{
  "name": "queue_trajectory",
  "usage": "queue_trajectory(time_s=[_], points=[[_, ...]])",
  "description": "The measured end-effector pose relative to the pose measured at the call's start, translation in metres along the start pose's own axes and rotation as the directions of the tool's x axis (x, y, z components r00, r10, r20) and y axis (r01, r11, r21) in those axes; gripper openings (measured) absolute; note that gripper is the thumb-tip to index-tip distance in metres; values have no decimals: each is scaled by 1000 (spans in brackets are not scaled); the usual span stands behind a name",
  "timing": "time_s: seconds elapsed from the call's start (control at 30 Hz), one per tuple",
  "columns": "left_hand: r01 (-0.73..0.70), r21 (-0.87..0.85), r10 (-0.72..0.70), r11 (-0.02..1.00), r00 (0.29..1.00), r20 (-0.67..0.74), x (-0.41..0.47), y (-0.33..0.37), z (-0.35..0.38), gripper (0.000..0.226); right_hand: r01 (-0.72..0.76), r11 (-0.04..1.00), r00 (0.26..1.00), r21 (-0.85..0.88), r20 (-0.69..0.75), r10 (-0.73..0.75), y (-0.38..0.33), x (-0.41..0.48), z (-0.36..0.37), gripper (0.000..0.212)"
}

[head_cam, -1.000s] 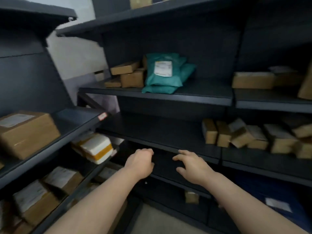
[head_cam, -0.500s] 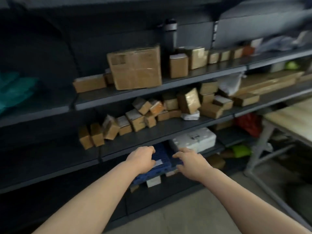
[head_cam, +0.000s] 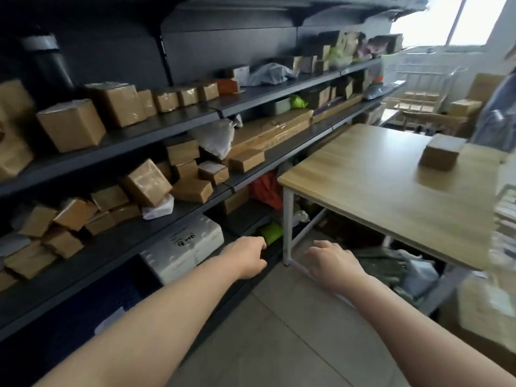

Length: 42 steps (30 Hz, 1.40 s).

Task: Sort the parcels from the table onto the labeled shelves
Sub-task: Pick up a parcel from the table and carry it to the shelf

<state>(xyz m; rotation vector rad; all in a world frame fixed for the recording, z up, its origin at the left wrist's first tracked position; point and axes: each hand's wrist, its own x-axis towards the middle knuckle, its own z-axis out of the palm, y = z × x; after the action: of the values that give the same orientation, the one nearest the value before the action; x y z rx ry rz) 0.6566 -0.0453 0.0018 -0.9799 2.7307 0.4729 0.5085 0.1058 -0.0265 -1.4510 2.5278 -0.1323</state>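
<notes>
Parcel on table, well apart from both hands. Left hand loosely curled, apparently empty; right hand relaxed, empty.

Open floor runs between the parcel-packed shelves and the table.
</notes>
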Motion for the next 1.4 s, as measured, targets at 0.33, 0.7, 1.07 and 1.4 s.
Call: queue_trajectory(time_s=[0.33, 0.7, 1.07, 1.4], points=[[-306, 26, 302, 952, 949, 89, 112, 162, 18, 46, -383, 916, 919, 122, -45, 391, 164, -36, -15, 43], [-485, 23, 478, 874, 867, 144, 273, 304, 2, 51, -606, 775, 768, 178, -120, 629, 303, 33, -57, 42], [-533, -12, 525, 846, 829, 192, 411, 412, -10, 53, -676, 681, 676, 281, -130, 725, 423, 107, -93, 42], [-443, -40, 443, 896, 881, 167, 508, 515, -5, 52, -648, 697, 707, 309, -96, 700, 567, 178, -126, 42]])
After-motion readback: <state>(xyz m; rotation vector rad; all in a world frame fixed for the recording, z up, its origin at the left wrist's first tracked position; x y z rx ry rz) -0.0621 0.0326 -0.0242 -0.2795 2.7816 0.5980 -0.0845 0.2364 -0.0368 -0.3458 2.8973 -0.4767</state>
